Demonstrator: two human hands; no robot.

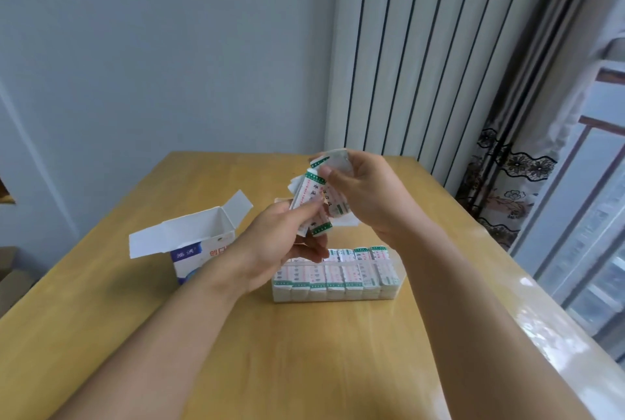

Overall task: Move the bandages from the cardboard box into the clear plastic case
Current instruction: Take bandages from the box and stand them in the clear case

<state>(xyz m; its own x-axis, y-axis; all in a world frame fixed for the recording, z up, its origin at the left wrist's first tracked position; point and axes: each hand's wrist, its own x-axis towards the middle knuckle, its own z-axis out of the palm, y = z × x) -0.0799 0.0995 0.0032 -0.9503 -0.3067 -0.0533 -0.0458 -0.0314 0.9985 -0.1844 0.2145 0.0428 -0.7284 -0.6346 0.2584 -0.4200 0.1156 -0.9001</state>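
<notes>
Two bare forearms enter from the lower edge of the head-camera view, uncovered from elbow to wrist, with no sleeve or cuff showing anywhere along them. The left hand and right hand are ungloved, and no ring, watch, bracelet or strap can be seen on fingers or wrists. Fingernails appear short and unpainted, though the picture is soft there. Nothing else of the person shows.

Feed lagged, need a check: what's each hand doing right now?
Left hand: closed on the loose bandages, above the clear plastic case.
Right hand: closed on the same bandages, pinching their upper end.
</notes>
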